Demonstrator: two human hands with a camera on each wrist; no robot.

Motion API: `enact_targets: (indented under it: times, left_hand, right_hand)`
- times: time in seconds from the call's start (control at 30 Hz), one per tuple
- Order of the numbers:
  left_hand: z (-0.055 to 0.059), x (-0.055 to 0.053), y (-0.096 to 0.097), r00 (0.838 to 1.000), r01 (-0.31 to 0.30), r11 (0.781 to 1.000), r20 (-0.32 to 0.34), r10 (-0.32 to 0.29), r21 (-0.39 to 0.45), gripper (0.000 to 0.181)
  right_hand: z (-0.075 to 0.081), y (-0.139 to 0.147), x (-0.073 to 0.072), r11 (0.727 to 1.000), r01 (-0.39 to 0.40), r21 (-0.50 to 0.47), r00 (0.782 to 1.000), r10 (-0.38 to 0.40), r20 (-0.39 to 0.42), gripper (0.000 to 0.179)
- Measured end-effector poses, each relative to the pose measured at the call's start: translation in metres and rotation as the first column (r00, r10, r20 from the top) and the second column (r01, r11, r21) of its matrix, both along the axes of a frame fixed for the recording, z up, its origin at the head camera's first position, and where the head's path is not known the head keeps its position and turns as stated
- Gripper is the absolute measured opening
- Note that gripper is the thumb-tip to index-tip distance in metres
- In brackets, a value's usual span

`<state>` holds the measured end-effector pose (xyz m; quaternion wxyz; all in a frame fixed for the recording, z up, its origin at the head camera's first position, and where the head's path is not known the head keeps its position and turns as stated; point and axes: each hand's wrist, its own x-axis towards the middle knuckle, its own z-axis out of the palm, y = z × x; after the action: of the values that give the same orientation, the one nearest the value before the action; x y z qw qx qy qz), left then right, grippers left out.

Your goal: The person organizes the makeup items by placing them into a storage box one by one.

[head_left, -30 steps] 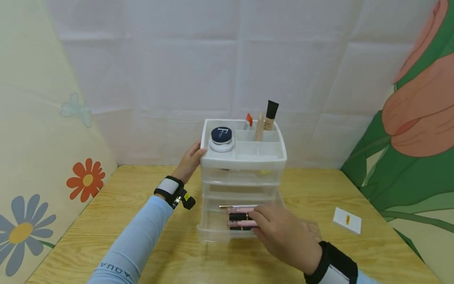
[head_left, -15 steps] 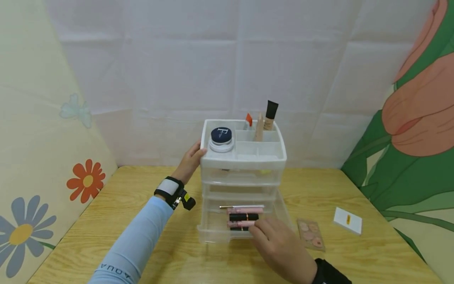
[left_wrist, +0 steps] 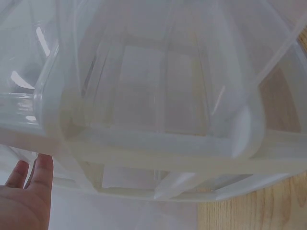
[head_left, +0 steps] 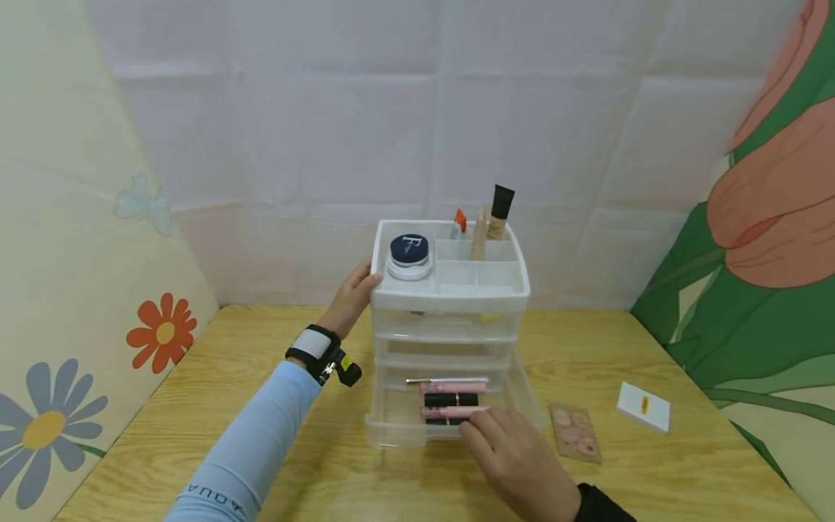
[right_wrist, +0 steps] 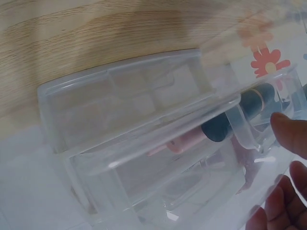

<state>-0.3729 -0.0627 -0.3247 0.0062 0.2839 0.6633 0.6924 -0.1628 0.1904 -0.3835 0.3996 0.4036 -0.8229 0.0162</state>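
Note:
A white plastic drawer organizer (head_left: 450,301) stands on the table, its lowest clear drawer (head_left: 394,435) pulled out. My left hand (head_left: 351,299) rests against the organizer's upper left side; the left wrist view shows the fingers (left_wrist: 43,177) nearly straight against the wall. At the drawer's front right edge is my right hand (head_left: 518,457). Its thumb and fingers are bent and spread apart beside the clear front in the right wrist view. Several cosmetic tubes lie in the drawer, including a black one (head_left: 450,399) and a pink one (head_left: 450,412), plus a slim stick (head_left: 446,380).
On the organizer's top sit a dark-lidded round compact (head_left: 409,248), a black-capped tube (head_left: 501,206), a beige tube (head_left: 479,235) and an orange-tipped item (head_left: 459,220). A makeup palette (head_left: 575,433) and a white box (head_left: 643,407) lie to the right on the table (head_left: 274,449).
My right hand has drawn back from over the tubes to the drawer's front edge, uncovering the tubes and the palette. The left hand keeps its place on the organizer.

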Motion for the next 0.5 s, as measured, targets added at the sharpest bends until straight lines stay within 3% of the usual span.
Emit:
enact_targets:
  times: [0.17, 0.5]
  left_hand:
    - [0.0014, 0.0006, 0.0005, 1.000, 0.005, 1.000, 0.011, -0.005, 0.001, 0.058]
    - [-0.0016, -0.0009, 0.0011, 1.000, 0.001, 1.000, -0.007, -0.001, -0.001, 0.060]
  right_hand:
    - [-0.0043, -0.0013, -0.0035, 0.999, -0.025, -0.034, 0.995, 0.022, -0.099, 0.038]
    - [-0.0057, -0.0010, -0.0042, 0.999, -0.034, -0.042, 0.990, 0.028, -0.139, 0.034]
